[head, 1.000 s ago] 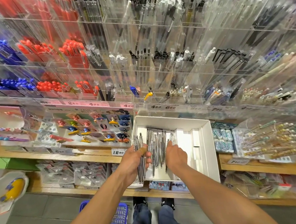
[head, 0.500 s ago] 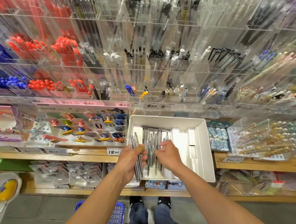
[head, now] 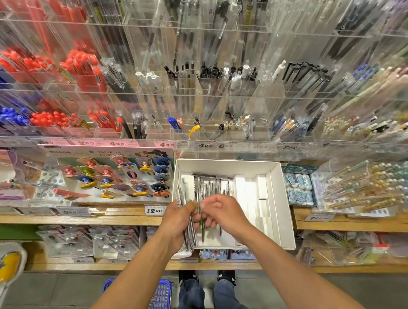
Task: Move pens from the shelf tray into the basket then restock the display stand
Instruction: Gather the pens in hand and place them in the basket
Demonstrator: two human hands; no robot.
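since a second ago the right hand [head: 222, 213] had lifted one pen [head: 201, 222] from the white tray [head: 281, 202] on the shelf, pinching it beside the left hand [head: 178, 224], whose grip grasped a bundle of pens [head: 188, 236]; blue basket [head: 157, 303] on the floor below.

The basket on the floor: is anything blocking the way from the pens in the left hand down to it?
Nothing visible does. The left hand grips a bundle of pens over the shelf edge, and the blue basket sits on the floor below, partly behind the left forearm.
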